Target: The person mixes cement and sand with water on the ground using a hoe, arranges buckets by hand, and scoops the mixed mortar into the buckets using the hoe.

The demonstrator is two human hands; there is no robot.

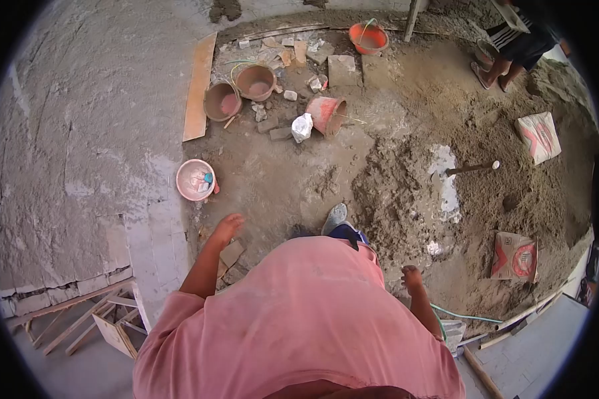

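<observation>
My left hand [229, 227] hangs free at my side, its fingers loosely stretched out and holding nothing. Nearest to it is a pale pink bucket [186, 195] with a teal item and other small things inside, a short way beyond my fingertips. My right hand [412, 276] hangs low on the other side, fingers slightly bent and apart, with nothing visible in it. A heap of wet mortar [386, 199] lies ahead of that hand, not touching it. One boot [337, 216] of mine shows below my shirt.
Dark buckets [255, 82], a tipped red bucket [326, 114] and an orange bucket [368, 38] stand among rubble. A handled tool [471, 169] lies at a white powder patch. Cement bags [539, 137] are on the right. Another person [512, 53] stands far right. A green hose [466, 314] runs nearby.
</observation>
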